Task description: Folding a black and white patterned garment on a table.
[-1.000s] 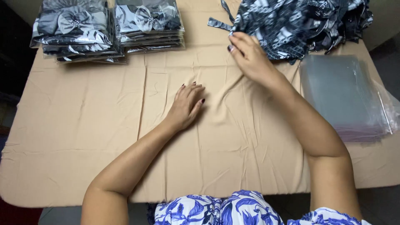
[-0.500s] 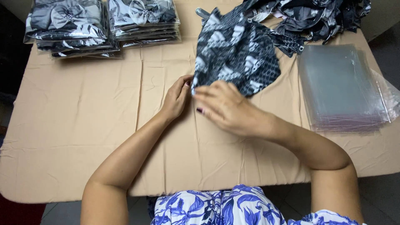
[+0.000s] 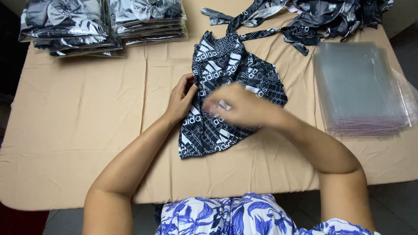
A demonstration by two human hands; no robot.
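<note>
**Mid-table: both hands on a black-and-white printed cloth**

At centre of the tan-covered table (image 3: 87,130), a black-and-white printed cloth piece (image 3: 217,69) lies spread flat, its narrow top pointing away from the person, w/ ties running up toward the far edge. Left hand (image 3: 182,99) sits at the cloth's left edge, fingers curled onto the fabric, pinching or pressing it; exact grip can't be told. Right hand (image 3: 237,106) lies over the cloth's middle, blurred w/ motion, fingers bent down onto the fabric; whether it's clenched on it or just pressing isn't clear.

Far right corner: a loose heap of similar printed pieces (image 3: 339,17), touching the cloth's ties. Just below it, at right edge, a stack of clear plastic bags (image 3: 361,87), near the cloth but apart. Far left corner: two stacks of bagged items w/ grey fabric flowers (image 3: 104,24), well apart from both hands. Person's blue-and-white floral garment (image 3: 226,215) shows at the near edge.
</note>
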